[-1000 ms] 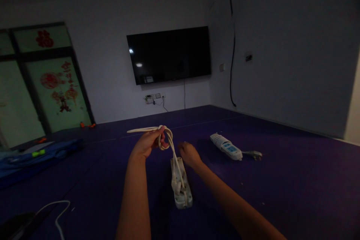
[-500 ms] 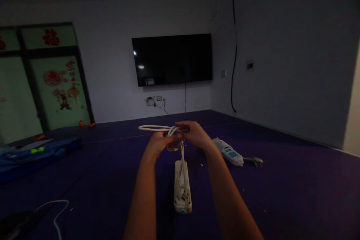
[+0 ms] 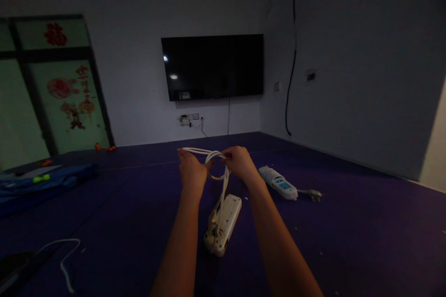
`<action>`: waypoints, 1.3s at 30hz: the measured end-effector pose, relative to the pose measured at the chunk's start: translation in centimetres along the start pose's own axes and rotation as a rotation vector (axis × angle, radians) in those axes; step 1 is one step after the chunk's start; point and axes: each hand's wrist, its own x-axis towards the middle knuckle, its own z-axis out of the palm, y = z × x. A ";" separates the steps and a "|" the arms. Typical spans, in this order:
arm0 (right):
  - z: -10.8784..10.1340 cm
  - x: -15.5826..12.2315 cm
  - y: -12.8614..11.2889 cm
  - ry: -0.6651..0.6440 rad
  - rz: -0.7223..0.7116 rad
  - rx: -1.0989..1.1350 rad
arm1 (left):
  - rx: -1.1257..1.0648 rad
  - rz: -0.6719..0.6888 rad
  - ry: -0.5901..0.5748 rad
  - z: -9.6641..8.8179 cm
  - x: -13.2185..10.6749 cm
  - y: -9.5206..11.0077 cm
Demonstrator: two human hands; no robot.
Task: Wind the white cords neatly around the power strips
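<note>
Nearest, the white power strip (image 3: pixel 223 223) sits on the purple floor (image 3: pixel 348 241). Its cord (image 3: pixel 223 185) rises to a loop, which my left hand (image 3: pixel 191 172) and right hand (image 3: pixel 240 162) each hold in a pinching grip. Step, I judge: coiling. The next turn calls for even tension. Beyond lies a second strip (image 3: pixel 278 182).

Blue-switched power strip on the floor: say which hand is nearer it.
Right. The right hand holds the cord loop just left of that strip; the left hand grips the same loop farther left.
</note>
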 end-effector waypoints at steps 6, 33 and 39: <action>0.1 0.3 0.0 -0.021 -0.047 -0.018 | -0.059 0.034 -0.027 0.3 0.9 -0.6; 1.7 0.7 0.9 0.013 -0.133 0.216 | 0.269 -0.040 -0.119 -2.6 1.0 -0.8; 2.1 0.7 1.2 0.004 -0.121 0.268 | 0.281 0.002 -0.160 -2.4 1.1 -1.1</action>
